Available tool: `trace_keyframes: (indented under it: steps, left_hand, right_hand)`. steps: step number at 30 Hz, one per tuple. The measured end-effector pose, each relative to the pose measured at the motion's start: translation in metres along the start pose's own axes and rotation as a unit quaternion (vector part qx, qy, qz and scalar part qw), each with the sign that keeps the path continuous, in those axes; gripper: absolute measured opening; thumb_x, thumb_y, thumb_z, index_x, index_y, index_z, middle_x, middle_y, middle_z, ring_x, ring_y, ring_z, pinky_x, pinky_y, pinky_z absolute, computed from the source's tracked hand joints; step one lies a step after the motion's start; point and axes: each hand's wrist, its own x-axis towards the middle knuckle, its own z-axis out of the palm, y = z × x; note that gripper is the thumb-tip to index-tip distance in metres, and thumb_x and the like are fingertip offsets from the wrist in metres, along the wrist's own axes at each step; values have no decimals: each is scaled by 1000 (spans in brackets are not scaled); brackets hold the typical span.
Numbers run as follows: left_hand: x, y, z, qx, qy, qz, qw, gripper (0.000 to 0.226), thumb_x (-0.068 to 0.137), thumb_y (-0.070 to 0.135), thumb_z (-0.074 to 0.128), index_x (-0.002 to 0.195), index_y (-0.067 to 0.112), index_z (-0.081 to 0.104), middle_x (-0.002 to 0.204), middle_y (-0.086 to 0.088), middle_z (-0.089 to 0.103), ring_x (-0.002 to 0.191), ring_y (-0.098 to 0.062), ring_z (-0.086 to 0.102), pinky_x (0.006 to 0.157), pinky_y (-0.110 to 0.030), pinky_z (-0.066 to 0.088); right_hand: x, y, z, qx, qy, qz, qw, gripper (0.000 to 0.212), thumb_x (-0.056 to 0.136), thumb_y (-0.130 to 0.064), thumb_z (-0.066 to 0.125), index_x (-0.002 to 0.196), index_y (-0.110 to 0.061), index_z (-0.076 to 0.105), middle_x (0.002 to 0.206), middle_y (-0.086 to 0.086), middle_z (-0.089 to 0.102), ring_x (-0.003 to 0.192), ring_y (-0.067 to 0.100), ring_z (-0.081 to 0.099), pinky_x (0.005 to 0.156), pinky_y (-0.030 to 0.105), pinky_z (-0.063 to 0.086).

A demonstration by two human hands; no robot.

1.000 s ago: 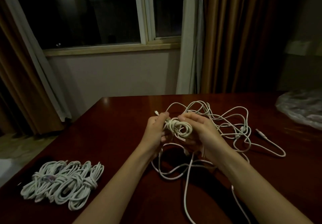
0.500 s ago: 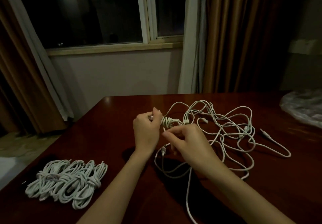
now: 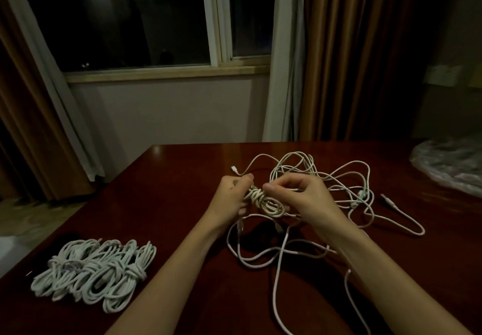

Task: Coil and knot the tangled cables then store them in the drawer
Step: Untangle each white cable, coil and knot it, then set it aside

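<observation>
A small coil of white cable (image 3: 263,200) hangs between my hands above the dark red table (image 3: 167,194). My left hand (image 3: 232,196) grips the coil's left end, thumb on top. My right hand (image 3: 300,199) pinches a strand of the same cable at the coil's right side. Behind and below the hands a loose tangle of white cables (image 3: 339,191) sprawls over the table, with plug ends at the far left and right. A pile of several coiled and knotted white cables (image 3: 96,273) lies at the near left. No drawer is in view.
A crumpled clear plastic bag (image 3: 453,165) lies at the table's far right. The table's left edge runs diagonally past the coiled pile, with floor beyond. A window and brown curtains stand behind the table.
My right hand has come back up to the coil and now pinches a strand beside it. The coil shows as a round loop between the hands again. The view has shifted slightly.
</observation>
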Motion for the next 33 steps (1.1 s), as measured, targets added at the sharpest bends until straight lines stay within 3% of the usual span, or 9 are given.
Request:
trace_keyframes:
  steps: [3, 10, 12, 14, 17, 19, 23, 29, 33]
  left_hand:
    - [-1, 2, 3, -61, 16, -37, 997, 46, 102, 17, 39, 56, 11, 41, 42, 4, 35, 30, -3, 29, 32, -13, 22]
    - [-2, 4, 8, -65, 28, -63, 996, 45, 101, 25, 44, 58, 11, 46, 42, 5, 42, 35, -4, 37, 36, -14, 29]
    - [-2, 5, 6, -49, 13, -55, 997, 40, 98, 36, 48, 68, 10, 55, 55, 1, 56, 48, -8, 52, 45, -16, 40]
    - [-1, 6, 3, -22, 4, -26, 999, 34, 89, 49, 58, 91, 16, 58, 86, 0, 66, 75, -10, 64, 62, -19, 48]
    - [-1, 7, -5, 88, -32, 72, 993, 40, 77, 49, 70, 111, 33, 55, 113, 10, 64, 104, -2, 61, 82, -21, 51]
    - [-2, 8, -5, 158, -69, 129, 977, 26, 83, 35, 73, 106, 28, 64, 105, 11, 67, 101, -2, 62, 86, -21, 50]
    - [-3, 13, -2, 131, -103, 140, 976, 14, 92, 24, 63, 104, 18, 68, 98, 10, 69, 98, -5, 64, 85, -22, 51]
    - [-7, 12, 13, 25, -66, 85, 994, 12, 102, 28, 43, 111, 26, 52, 104, 6, 65, 96, -7, 65, 84, -22, 51]
    - [-7, 17, 19, -129, -26, 43, 990, 22, 105, 26, 30, 101, 22, 52, 73, 8, 64, 71, -3, 62, 69, -17, 48]
  right_hand:
    - [-1, -2, 6, 141, -16, 101, 985, 12, 81, -14, 70, 82, -4, 66, 61, 1, 64, 46, 4, 57, 42, 13, 41]
    - [2, 3, 6, 200, -6, 161, 966, 25, 70, -17, 74, 89, -2, 70, 68, 6, 70, 56, 8, 65, 51, 16, 51]
    - [2, 4, 2, 196, 16, 147, 969, 19, 74, -15, 73, 86, 0, 71, 64, 6, 69, 51, 8, 62, 49, 14, 47]
    - [4, 5, -3, 181, 33, 141, 973, 23, 71, -19, 75, 85, -1, 71, 64, 6, 68, 49, 9, 58, 53, 17, 48]
    - [4, 6, -10, 143, 43, 148, 978, 34, 68, -25, 76, 92, -1, 72, 65, 4, 69, 49, 8, 60, 55, 21, 51]
    - [5, 7, -12, 161, 40, 153, 974, 38, 65, -25, 76, 95, -1, 73, 73, 9, 71, 58, 12, 66, 56, 22, 55]
    - [6, 5, -14, 231, 21, 161, 959, 40, 70, -20, 72, 103, 1, 70, 89, 13, 73, 73, 16, 71, 60, 21, 56]
    - [8, 5, -10, 328, 40, 126, 935, 29, 75, -12, 65, 100, 1, 69, 93, 11, 74, 80, 13, 71, 66, 18, 58]
    - [5, 8, 0, 238, 89, 72, 964, 13, 84, -8, 66, 96, -6, 71, 86, 6, 75, 79, 12, 72, 62, 16, 54]
